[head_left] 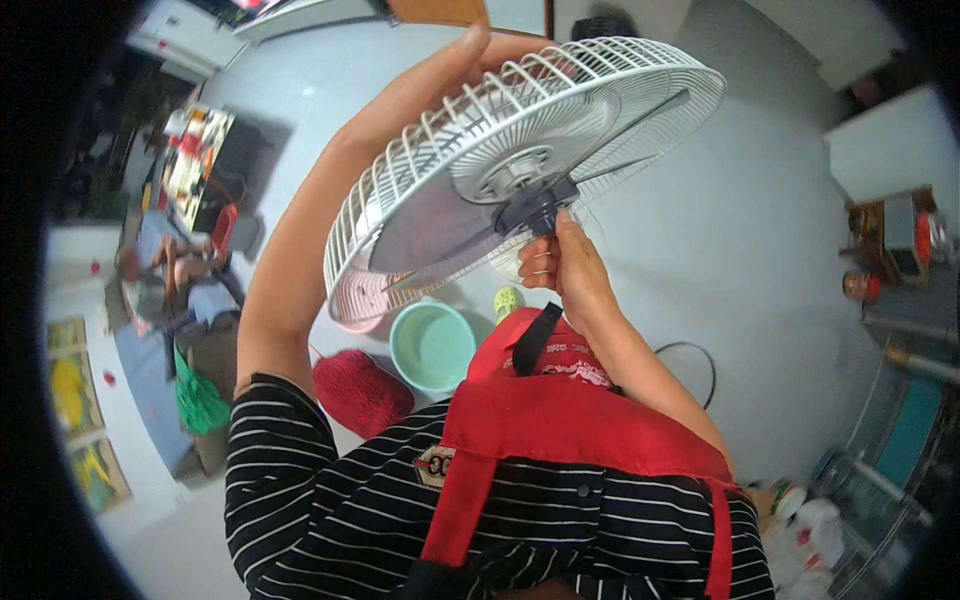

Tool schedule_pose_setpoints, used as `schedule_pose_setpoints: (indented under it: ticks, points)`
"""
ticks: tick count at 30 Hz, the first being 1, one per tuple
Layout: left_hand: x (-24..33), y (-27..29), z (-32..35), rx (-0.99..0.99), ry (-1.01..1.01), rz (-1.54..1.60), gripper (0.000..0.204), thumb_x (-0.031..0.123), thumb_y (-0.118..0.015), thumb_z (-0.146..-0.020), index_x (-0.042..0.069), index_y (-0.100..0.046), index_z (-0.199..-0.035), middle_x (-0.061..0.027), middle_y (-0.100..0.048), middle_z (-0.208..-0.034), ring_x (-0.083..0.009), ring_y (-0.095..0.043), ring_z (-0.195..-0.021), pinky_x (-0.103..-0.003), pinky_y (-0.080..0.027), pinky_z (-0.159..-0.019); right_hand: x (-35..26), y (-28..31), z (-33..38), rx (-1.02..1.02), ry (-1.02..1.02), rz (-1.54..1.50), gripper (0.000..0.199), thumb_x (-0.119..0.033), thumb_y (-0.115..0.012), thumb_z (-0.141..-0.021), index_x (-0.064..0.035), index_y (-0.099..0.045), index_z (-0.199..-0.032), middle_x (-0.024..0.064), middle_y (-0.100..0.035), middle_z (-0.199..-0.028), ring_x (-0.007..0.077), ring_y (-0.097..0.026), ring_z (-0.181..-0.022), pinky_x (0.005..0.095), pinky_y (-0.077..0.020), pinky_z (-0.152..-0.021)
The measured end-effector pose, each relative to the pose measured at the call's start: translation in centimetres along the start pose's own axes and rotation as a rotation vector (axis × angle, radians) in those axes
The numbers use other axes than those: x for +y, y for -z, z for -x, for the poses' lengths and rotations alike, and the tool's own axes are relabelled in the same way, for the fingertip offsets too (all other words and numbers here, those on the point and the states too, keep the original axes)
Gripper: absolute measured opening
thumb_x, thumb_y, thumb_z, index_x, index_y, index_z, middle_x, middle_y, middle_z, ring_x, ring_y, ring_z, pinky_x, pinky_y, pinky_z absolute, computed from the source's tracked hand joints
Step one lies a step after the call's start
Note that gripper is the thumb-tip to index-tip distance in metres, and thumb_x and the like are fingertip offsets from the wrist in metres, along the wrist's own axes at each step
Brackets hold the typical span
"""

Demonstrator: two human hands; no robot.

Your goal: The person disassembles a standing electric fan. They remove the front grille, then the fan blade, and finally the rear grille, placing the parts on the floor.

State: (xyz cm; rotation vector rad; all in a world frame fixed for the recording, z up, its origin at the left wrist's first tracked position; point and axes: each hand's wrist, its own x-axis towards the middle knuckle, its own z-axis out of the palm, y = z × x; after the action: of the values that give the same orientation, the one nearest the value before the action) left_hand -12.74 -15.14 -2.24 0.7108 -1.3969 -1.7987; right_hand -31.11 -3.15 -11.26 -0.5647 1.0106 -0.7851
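An electric fan's round white wire guard [400,165] is tilted in front of me, with its open side turned toward me. Inside it are translucent grey fan blades [430,235] around a dark hub [530,208]. My left arm reaches around the guard's left side, and my left hand [485,50] holds the far rim, its fingers partly hidden behind the wires. Below the hub, my right hand [568,262] is closed, thumb and fingers pinching the hub's lower edge. Part of a white fan base [508,262] shows beneath the guard.
Below the guard stand a teal basin [433,347] and a pink basin [360,322], beside a dark red textured bundle [362,392]. A seated person [165,275] is at the left near a cluttered table [200,160]. Plastic bags [808,545] lie lower right; a dark cable [712,365] curves across the floor.
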Motion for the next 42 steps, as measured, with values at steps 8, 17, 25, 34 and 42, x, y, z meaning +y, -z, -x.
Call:
schedule_pose_setpoints:
  ticks: [8, 17, 25, 34, 42]
  points:
    - [4.9, -1.6, 3.6, 0.023, -0.373, -0.218, 0.058, 0.044, -0.035, -0.091, -0.003, -0.044, -0.124, -0.0182, -0.049, -0.124, -0.0256, -0.049, -0.113, -0.036, -0.037, -0.099, 0.2, 0.6, 0.0, 0.023, 0.053, -0.195, 0.037, -0.040, -0.044, -0.093, -0.0029, -0.048, -0.091, 0.0103, -0.059, -0.079, 0.0146, -0.057, -0.064, 0.0250, -0.0490, -0.057]
    - [3.1, -10.1, 20.4, 0.244, -0.091, -0.575, 0.024, 0.015, -0.044, -0.089, -0.001, -0.059, -0.099, -0.0163, -0.060, -0.106, -0.0239, -0.057, -0.101, -0.036, -0.043, -0.089, -1.0, 0.1, -0.2, 0.115, 0.045, -0.201, 0.030, -0.029, -0.057, -0.089, -0.0026, -0.045, -0.095, 0.0117, -0.059, -0.081, 0.0136, -0.058, -0.066, 0.0248, -0.0509, -0.058]
    - [-16.1, -11.6, 18.7, 1.067, 0.021, -0.210, 0.035, 0.010, -0.058, -0.085, -0.001, -0.046, -0.115, -0.0129, -0.051, -0.118, -0.0215, -0.048, -0.112, -0.034, -0.033, -0.100, 0.5, 1.3, -0.2, 0.030, 0.177, -0.039, 0.028, -0.015, -0.063, -0.084, -0.0043, -0.040, -0.098, 0.0129, -0.061, -0.082, 0.0135, -0.056, -0.064, 0.0254, -0.0480, -0.059]
    - [-19.3, -9.7, 14.2, 0.996, 0.015, -0.182, 0.041, 0.015, -0.063, -0.081, -0.001, -0.049, -0.117, -0.0130, -0.053, -0.119, -0.0217, -0.047, -0.114, -0.035, -0.034, -0.098, 1.3, 2.0, -1.6, 0.099, 0.397, 0.321, 0.022, -0.023, -0.052, -0.091, -0.0066, -0.037, -0.094, 0.0112, -0.059, -0.074, 0.0117, -0.052, -0.058, 0.0245, -0.0440, -0.054]
    - [-13.3, -8.9, 11.6, 0.694, -0.248, -0.795, 0.034, 0.019, -0.061, -0.081, 0.003, -0.054, -0.111, -0.0121, -0.058, -0.103, -0.0260, -0.055, -0.100, -0.034, -0.042, -0.086, 2.0, 1.3, -1.4, 0.286, 0.561, 0.329, 0.024, -0.028, -0.045, -0.094, -0.0055, -0.037, -0.096, 0.0070, -0.053, -0.071, 0.0109, -0.046, -0.054, 0.0242, -0.0389, -0.052]
